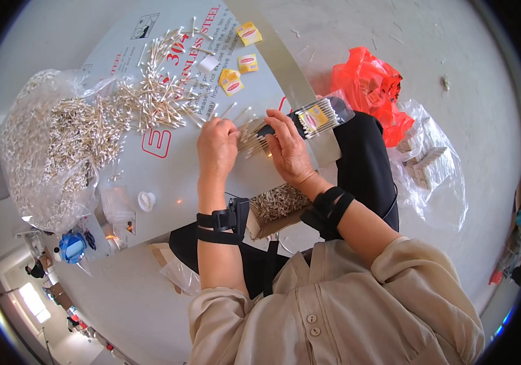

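My left hand [217, 145] is closed, its fingers curled against the ends of some loose cotton swabs [250, 145]. What lies inside its grip is partly hidden. Over the other end of these swabs rests my right hand [288, 151], fingers stretched and slightly apart. Beneath the swabs runs a dark strip [265, 131]. It leads right to a neat row of cotton swabs [331, 111] with a yellow card [316, 118] on top, next to clear plastic. A large heap of swabs [154, 97] spreads over the sheet-covered table [181, 164] to the left.
A clear bag full of swabs [32, 146] bulges at the left. Several small yellow packets [248, 34] lie at the far side. An open cardboard box of swabs [280, 202] sits by my lap. Right of my knee are a red plastic bag [364, 79] and a clear bag [449, 182] with white packs.
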`<action>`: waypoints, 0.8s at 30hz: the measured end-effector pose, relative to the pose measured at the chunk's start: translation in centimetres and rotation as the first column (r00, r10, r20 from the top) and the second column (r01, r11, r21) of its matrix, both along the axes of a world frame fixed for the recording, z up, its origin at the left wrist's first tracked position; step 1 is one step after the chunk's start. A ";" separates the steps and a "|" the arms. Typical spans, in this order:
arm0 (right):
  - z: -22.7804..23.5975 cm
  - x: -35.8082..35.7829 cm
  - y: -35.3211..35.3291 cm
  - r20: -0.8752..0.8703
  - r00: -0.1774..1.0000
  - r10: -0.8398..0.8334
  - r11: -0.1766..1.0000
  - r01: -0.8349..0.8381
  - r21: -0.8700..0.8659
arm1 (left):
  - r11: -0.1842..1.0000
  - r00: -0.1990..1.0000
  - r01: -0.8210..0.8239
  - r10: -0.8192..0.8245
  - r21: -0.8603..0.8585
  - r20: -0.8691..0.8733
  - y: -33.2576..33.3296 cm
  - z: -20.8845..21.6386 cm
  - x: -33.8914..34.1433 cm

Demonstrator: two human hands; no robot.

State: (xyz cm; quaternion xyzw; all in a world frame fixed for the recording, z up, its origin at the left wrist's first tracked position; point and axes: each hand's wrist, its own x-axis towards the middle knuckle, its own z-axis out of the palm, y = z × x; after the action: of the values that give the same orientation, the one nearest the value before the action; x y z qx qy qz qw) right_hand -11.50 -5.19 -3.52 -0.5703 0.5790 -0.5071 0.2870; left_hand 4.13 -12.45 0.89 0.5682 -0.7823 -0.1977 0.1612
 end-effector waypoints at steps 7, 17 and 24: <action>0.1 0.0 0.0 -0.011 1.000 0.003 1.000 -0.003 -0.004 | 0.994 0.992 0.083 -0.075 -0.074 0.097 -2.0 -0.4 0.0; 0.0 -0.4 -0.1 0.001 1.000 -0.012 1.000 0.012 -0.023 | 0.949 0.978 -0.057 0.116 -0.311 0.175 0.9 -2.3 -2.1; -0.9 -0.8 -0.2 0.196 0.978 -0.065 0.993 0.084 -0.088 | 0.977 0.994 -0.025 0.047 -0.214 0.099 4.8 -2.9 -3.6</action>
State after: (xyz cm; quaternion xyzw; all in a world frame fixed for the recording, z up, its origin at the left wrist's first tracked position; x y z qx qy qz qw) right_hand -12.29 -5.38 -4.39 -0.5095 0.5444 -0.5975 0.2949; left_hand 0.56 -7.67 -1.98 0.5715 -0.7957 -0.0804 0.1839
